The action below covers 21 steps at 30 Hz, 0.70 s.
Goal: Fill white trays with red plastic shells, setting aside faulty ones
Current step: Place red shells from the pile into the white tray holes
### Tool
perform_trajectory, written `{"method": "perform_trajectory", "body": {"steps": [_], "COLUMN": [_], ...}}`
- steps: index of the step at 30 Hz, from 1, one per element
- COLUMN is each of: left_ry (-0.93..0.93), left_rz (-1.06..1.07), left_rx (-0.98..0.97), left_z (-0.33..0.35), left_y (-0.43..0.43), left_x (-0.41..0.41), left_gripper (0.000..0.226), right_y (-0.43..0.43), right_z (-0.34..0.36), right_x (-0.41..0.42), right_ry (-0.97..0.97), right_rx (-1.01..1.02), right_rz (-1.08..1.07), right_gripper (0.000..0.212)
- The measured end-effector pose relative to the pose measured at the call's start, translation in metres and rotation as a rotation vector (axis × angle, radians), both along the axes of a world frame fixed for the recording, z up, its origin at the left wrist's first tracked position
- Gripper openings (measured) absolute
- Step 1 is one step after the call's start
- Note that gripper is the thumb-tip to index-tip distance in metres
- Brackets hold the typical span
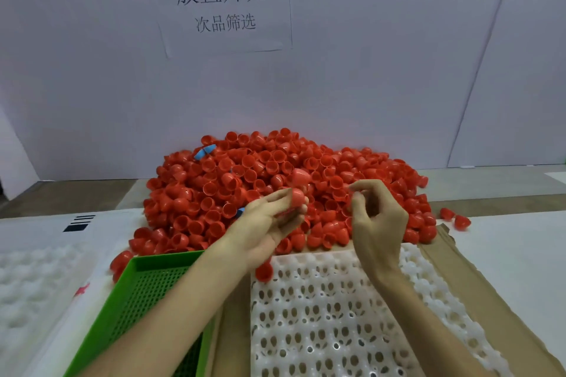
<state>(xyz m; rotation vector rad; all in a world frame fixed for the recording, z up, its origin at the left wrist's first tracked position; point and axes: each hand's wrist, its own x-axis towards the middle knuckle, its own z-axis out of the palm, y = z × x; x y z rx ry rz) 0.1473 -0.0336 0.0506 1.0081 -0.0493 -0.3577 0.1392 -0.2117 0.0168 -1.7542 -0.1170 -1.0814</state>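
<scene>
Now, from my remote seat. Left hand palm up over the near edge of the pile of red shells; thumb and fingers pinch a few held shells, which look nested, though motion blur softens them. Right hand hangs just beside, back toward the camera, fingers curled inward; I cannot tell whether anything sits in that curl.

White tray lies below both wrists on a sheet of cardboard; every pocket I can see is unfilled. One stray shell rests at the tray's far left corner, partly under the left wrist.

Green basket, perforated, just left of the tray, under the left forearm. Second white tray further left, washed out. Two loose shells sit apart to the right of the heap. Blue pieces mixed in near the pile's far left. Paper sign with printed characters on the wall behind.
</scene>
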Motion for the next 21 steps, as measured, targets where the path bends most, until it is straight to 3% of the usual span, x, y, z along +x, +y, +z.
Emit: {"method": "perform_trajectory", "body": {"steps": [3, 6, 9, 12, 14, 17, 21], "left_ry": [0.077, 0.068, -0.057, -0.447, -0.688, -0.772, -0.714], "left_rz": [-0.004, 0.025, 0.111, 0.368, 0.533, 0.577, 0.514], "left_rx": [-0.174, -0.191, 0.032, 0.630, 0.899, 0.921, 0.799], "left_z": [0.004, 0.005, 0.003, -0.005, -0.011, -0.019, -0.025], "left_y": [0.023, 0.036, 0.039, 0.037, 0.033, 0.026, 0.025], "left_x": [-0.019, -0.032, -0.040, -0.047, -0.054, -0.060, -0.060], "left_gripper": [0.026, 0.024, 0.016, 0.018, 0.021, 0.019, 0.021], "right_y": [0.010, 0.022, 0.034, 0.045, 0.049, 0.048, 0.044], "right_z": [0.014, 0.018, 0.016, 0.016, 0.013, 0.009, 0.008], "right_x": [-0.010, -0.019, -0.025, -0.030, -0.030, -0.026, -0.022], "right_ry": [-0.117, -0.171, -0.200, -0.223, -0.192, -0.129, -0.028], "right_rx": [-0.128, -0.270, -0.376, -0.461, -0.528, -0.536, -0.417], "right_rz": [0.043, 0.107, 0.196, 0.290, 0.328, 0.323, 0.359], "right_gripper": [0.016, 0.016, 0.016, 0.025, 0.029, 0.019, 0.017]}}
